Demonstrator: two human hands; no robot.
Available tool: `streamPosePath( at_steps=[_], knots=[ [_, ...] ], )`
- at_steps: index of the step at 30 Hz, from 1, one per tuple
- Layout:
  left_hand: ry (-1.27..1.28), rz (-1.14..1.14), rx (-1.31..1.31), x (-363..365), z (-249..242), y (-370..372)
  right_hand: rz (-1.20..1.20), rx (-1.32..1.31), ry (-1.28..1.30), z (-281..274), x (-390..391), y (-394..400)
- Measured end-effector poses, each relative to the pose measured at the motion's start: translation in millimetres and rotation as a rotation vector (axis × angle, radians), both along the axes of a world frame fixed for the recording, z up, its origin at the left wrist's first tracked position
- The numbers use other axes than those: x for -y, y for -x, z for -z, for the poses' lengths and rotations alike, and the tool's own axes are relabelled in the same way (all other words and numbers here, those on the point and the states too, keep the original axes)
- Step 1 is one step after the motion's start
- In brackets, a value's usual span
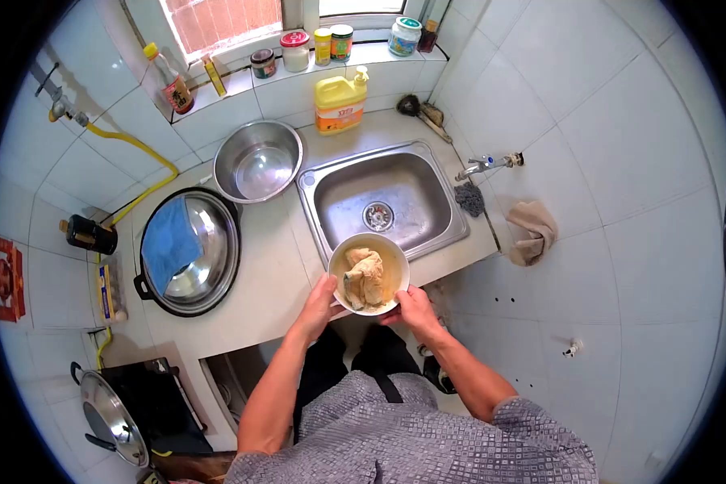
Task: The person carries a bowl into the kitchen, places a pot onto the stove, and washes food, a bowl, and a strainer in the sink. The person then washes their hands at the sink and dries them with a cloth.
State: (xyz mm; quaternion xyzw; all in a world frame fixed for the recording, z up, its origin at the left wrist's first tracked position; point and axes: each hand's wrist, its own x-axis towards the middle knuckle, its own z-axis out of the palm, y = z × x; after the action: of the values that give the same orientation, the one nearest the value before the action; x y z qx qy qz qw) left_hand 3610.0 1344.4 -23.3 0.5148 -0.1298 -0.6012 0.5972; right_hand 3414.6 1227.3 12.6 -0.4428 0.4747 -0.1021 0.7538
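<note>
Between both hands I hold a white bowl (pixel 402 284) at the front edge of the sink. Several pale pieces of what looks like raw chicken (pixel 365 277) lie inside it. My left hand (pixel 321 300) grips the bowl's left side, thumb near the rim and fingers partly hidden below. On the opposite side, my right hand (pixel 416 309) is closed on the lower right rim. Just beyond the bowl is the steel sink (pixel 452 228), its basin showing a round drain (pixel 378 215).
Left of the sink stand a steel basin (pixel 258 165) and a lidded pan (pixel 210 270) with a blue cloth (pixel 171 242). A yellow detergent jug (pixel 339 105) is behind. A faucet (pixel 488 164) juts from the right wall. A wok (pixel 109 415) sits lower left.
</note>
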Motion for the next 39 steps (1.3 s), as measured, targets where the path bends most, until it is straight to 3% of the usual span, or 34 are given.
streamPosePath(
  at_steps=[1, 6, 8, 9, 11, 12, 14, 15, 17, 25, 29, 32, 37, 39],
  knots=[
    [0.053, 0.038, -0.139, 9.7, 2.8, -0.6, 0.014, 0.015, -0.007, -0.1, 5.3, -5.5],
    [0.141, -0.060, -0.242, 50.7, 17.6, -8.2, 0.024, 0.021, -0.076, 4.8, 43.4, -18.8],
    [0.090, -0.126, -0.269, 62.5, 24.2, -12.0, -0.274, -0.285, 0.192, -2.5, 72.0, -23.0],
    [0.087, -0.126, -0.268, 68.5, 26.8, -13.6, -0.274, -0.284, 0.190, -8.9, 83.6, -26.1],
    [0.063, -0.129, -0.260, 79.8, 32.2, -14.7, -0.195, -0.467, 1.560, -22.6, 104.3, -34.0],
    [0.070, -0.145, -0.253, 88.4, 34.8, -13.5, -0.196, -0.465, 1.560, -26.9, 116.9, -42.6],
    [0.046, -0.137, -0.280, 99.8, 31.0, -13.7, -0.493, -0.091, 1.472, -31.0, 132.6, -61.0],
    [0.028, -0.127, -0.309, 105.9, 29.9, -12.5, -0.495, -0.092, 1.468, -24.2, 138.8, -65.3],
    [0.030, -0.133, -0.295, 118.8, 43.3, -11.2, -0.771, -0.114, 1.267, 0.7, 152.7, -73.6],
    [-0.007, -0.141, -0.325, 153.8, 52.7, -10.8, -0.752, 0.084, 1.093, 43.1, 183.3, -93.0],
    [-0.017, -0.136, -0.316, 167.3, 49.8, -13.1, -0.598, 0.189, 1.235, 46.7, 196.5, -113.5],
    [-0.018, -0.204, -0.338, 175.6, 51.1, -18.4, -0.502, 0.020, 1.617, 52.6, 214.0, -132.1],
    [0.005, -0.260, -0.253, 183.4, 69.7, -24.4, -0.558, -0.240, 1.696, 54.2, 241.4, -131.2],
    [-0.031, -0.294, -0.122, 190.4, 72.1, -23.7, -0.701, -0.519, 1.633, 74.0, 244.2, -125.2]
  ],
)
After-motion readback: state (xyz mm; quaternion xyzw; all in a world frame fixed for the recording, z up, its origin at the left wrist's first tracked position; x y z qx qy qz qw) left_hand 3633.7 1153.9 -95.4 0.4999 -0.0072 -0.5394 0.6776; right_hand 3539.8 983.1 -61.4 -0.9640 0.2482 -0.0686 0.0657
